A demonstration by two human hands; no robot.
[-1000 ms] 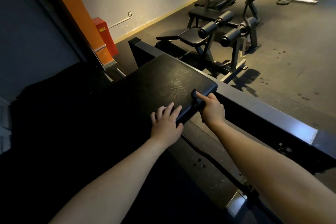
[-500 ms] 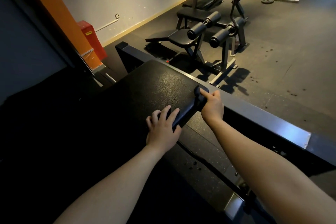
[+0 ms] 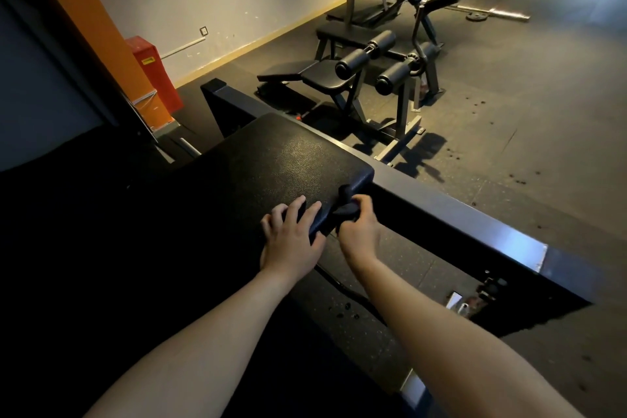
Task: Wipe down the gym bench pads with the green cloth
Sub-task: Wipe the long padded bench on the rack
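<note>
Centre frame, the right hand (image 3: 359, 231) grips the cloth (image 3: 345, 212), bunched and dark in dim light, against the near edge of the black pad (image 3: 271, 173). The left hand (image 3: 291, 237) lies flat on the pad beside it, fingers spread, holding nothing. Upper left, a red box (image 3: 159, 78) has an unreadable yellow label

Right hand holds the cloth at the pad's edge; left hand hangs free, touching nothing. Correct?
No: the head view shows the left hand resting on the pad, fingers on its top. The right hand does hold the cloth there.
</note>
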